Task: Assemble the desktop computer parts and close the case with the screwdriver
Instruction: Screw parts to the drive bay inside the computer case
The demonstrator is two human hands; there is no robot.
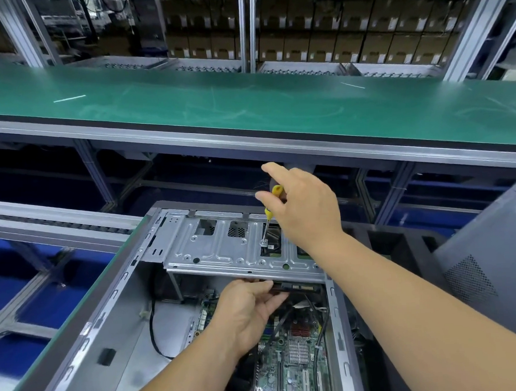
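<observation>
An open grey computer case [114, 319] lies in front of me with its green motherboard [295, 360] showing at the bottom. A silver drive cage [221, 251] spans its far end. My right hand [305, 210] grips a yellow-handled screwdriver [276, 194], held upright with its tip on a screw [264, 241] in the cage top. My left hand [247, 309] reaches under the cage's front edge and holds a dark drive [297, 288] there with fingers and thumb.
A grey side panel [493, 260] with a mesh vent leans at the right. A green conveyor belt [246, 106] runs across behind the case. Shelves of cardboard boxes [346, 26] stand farther back. Black cables [153, 329] run inside the case.
</observation>
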